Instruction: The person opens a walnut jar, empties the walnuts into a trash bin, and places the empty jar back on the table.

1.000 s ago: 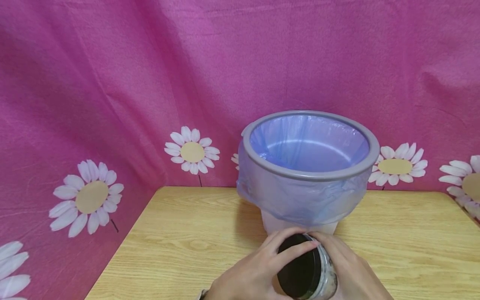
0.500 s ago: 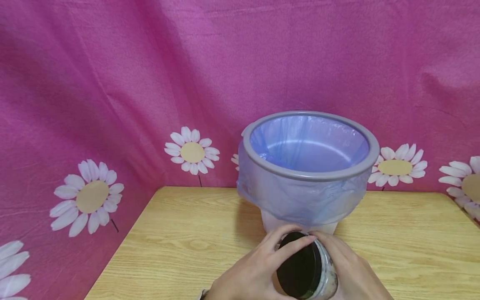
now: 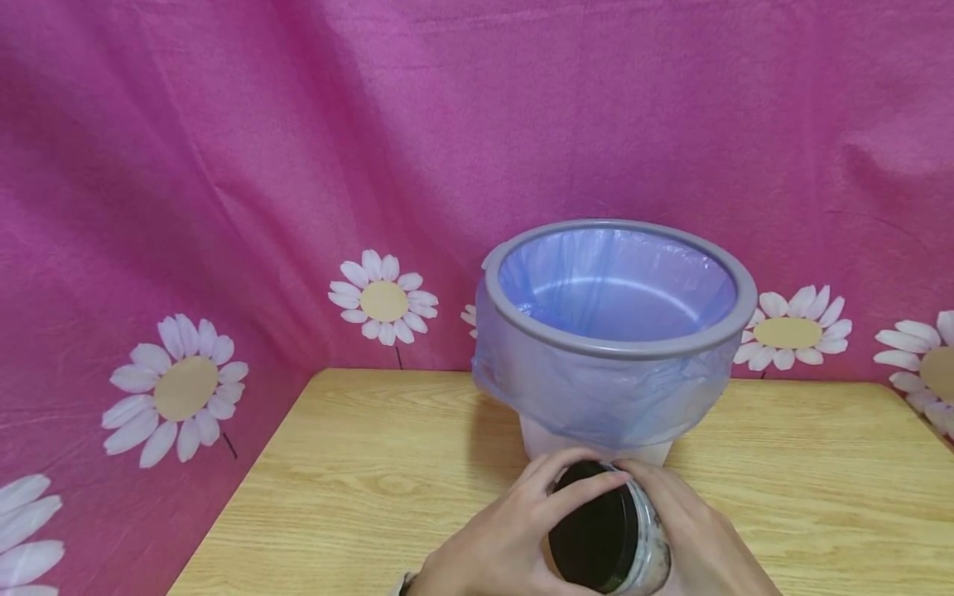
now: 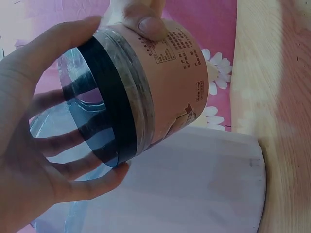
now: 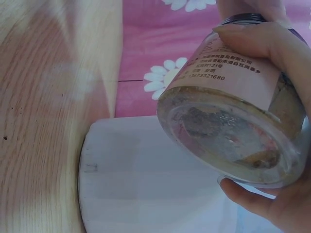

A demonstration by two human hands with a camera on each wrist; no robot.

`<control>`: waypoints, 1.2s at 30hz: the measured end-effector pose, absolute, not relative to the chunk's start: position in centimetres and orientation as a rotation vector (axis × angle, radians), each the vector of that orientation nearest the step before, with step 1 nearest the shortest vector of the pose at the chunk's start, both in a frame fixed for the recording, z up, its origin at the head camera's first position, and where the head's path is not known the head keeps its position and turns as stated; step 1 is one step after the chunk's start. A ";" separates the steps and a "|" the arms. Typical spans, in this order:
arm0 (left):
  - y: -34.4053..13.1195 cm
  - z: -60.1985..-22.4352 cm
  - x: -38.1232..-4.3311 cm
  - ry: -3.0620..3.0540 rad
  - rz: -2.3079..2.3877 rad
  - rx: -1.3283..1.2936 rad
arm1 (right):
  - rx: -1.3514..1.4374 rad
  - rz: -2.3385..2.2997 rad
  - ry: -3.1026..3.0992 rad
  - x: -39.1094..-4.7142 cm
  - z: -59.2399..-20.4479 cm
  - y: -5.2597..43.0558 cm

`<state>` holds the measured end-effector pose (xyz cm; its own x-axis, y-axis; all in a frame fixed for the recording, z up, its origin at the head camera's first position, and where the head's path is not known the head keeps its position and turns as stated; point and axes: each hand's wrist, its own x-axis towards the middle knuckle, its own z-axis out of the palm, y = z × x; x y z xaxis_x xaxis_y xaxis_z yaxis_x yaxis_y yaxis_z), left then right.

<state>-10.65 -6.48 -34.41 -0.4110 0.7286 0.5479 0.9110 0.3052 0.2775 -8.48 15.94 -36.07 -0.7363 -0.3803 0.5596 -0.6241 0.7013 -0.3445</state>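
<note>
A clear plastic jar [image 5: 228, 131] with a printed paper label and a dark screw lid [image 3: 594, 530] is held tilted between both hands, close in front of the bin. My left hand [image 3: 507, 530] has its fingers spread and curled round the lid's rim, as the left wrist view shows. Round the jar's body curls my right hand [image 3: 701, 530], its thumb over the label [image 4: 170, 73]. Through the base, brownish residue shows inside the jar. Both hands and the jar overlap the foot of the bin in the head view.
A pale waste bin [image 3: 596, 443] with a grey rim ring [image 3: 619, 348] and a blue-purple bag liner [image 3: 596, 397] stands on the wood-grain table [image 3: 373, 463]. Behind it hangs a magenta cloth [image 3: 477, 124] with white daisies.
The left fingers have shifted slightly on the lid. Both hands and the jar stay in nearly the same place, and the bin has not moved.
</note>
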 end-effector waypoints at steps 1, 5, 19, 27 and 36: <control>-6.5 -34.4 -10.7 -2.260 -0.796 -1.473 | 0.769 0.733 -2.465 -8.5 -36.0 15.9; -6.5 -34.4 -10.7 -2.287 -0.813 -1.507 | 0.743 0.739 -2.491 -8.4 -36.0 15.8; -6.4 -34.6 -10.6 -2.308 -0.850 -1.488 | 0.773 0.724 -2.442 -8.5 -36.1 15.9; -6.5 -34.3 -10.7 -2.283 -0.796 -1.552 | 0.773 0.720 -2.440 -8.6 -36.1 16.0; -6.6 -34.4 -10.6 -2.256 -0.793 -1.494 | 0.774 0.708 -2.433 -8.6 -36.3 16.0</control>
<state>-10.65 -6.56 -34.41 -0.4015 0.7371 0.5436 0.9151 0.2989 0.2706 -8.59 16.01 -36.25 -0.7209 -0.3786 0.5805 -0.6309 0.7053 -0.3234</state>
